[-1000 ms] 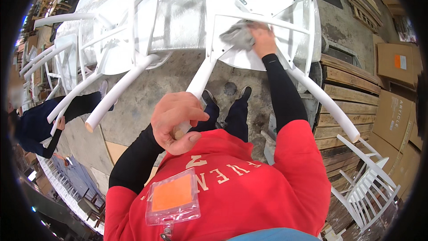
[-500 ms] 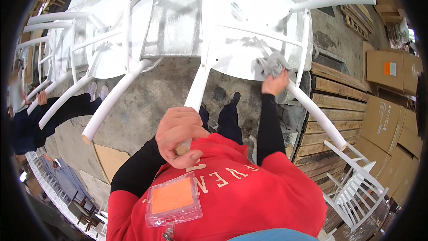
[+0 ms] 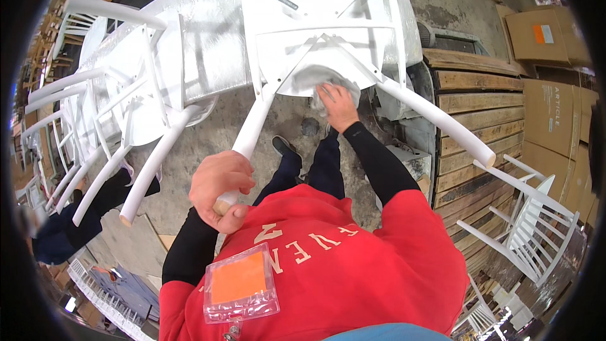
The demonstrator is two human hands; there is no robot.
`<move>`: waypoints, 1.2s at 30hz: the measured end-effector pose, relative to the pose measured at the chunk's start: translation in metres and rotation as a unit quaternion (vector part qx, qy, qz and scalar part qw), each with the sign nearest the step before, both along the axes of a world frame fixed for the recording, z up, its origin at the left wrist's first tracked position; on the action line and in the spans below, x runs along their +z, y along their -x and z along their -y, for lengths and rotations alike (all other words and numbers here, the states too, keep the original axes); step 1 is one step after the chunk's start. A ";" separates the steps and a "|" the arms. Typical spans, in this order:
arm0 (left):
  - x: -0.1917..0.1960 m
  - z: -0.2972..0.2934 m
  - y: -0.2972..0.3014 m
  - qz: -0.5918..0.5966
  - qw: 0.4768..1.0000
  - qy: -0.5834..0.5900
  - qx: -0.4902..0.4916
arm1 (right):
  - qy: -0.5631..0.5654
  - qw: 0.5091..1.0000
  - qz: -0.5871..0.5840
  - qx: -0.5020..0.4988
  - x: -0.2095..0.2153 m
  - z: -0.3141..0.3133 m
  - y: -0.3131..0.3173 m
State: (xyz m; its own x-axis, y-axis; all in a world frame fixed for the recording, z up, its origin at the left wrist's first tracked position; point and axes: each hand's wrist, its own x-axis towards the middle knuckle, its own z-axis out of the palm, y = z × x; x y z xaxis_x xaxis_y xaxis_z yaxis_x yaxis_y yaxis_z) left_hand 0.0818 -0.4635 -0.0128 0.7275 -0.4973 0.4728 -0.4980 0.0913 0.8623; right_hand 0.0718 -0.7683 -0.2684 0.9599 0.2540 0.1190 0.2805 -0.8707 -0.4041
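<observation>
An upturned white chair (image 3: 315, 0) lies on a plastic-wrapped surface (image 3: 218, 31) ahead of me, its underside facing up and its legs toward me. My left hand (image 3: 221, 186) is closed around the end of its near left leg (image 3: 252, 127). A grey cloth (image 3: 307, 80) is under my right hand (image 3: 339, 106), whose fingers press it against the near edge of the seat underside. Part of the cloth hangs over that edge. The near right leg (image 3: 442, 120) sticks out toward the right with no hand on it.
More upturned white chairs (image 3: 142, 110) stand in a row at the left, with another person (image 3: 66, 233) beside them. To the right are a slatted wooden pallet (image 3: 476, 117), cardboard boxes (image 3: 550, 120) and an upright white chair (image 3: 527, 230).
My right hand has moved left with the cloth, from beside the right leg to the middle of the seat's near edge. My left hand keeps its hold on the leg.
</observation>
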 end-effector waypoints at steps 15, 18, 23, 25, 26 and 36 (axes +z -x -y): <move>0.003 0.007 0.015 -0.070 0.996 0.029 0.046 | -0.039 0.993 0.076 -0.075 -0.003 0.012 -0.090; 0.003 0.014 0.016 -0.079 0.994 0.043 0.057 | -0.033 0.976 0.020 -0.215 -0.011 -0.030 -0.092; 0.000 0.010 0.018 -0.071 0.995 0.029 0.061 | -0.062 0.985 0.044 0.152 -0.019 -0.031 -0.067; 0.000 0.009 0.020 -0.070 0.995 0.028 0.066 | -0.052 0.991 0.106 -0.057 -0.005 -0.006 -0.084; -0.001 0.009 0.021 -0.069 0.995 0.027 0.074 | -0.070 0.974 0.103 -0.189 0.007 -0.003 -0.092; 0.000 0.010 0.016 -0.084 0.995 0.016 0.052 | 0.031 0.997 0.044 -0.046 0.005 0.002 -0.098</move>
State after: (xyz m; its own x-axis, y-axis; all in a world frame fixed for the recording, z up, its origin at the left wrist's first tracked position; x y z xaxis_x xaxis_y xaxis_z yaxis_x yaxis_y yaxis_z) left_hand 0.0662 -0.4740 -0.0123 0.8438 -0.4026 0.3547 -0.3554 0.0758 0.9316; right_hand 0.1694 -0.7699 -0.2632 0.9660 0.1745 0.1909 0.2301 -0.9167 -0.3267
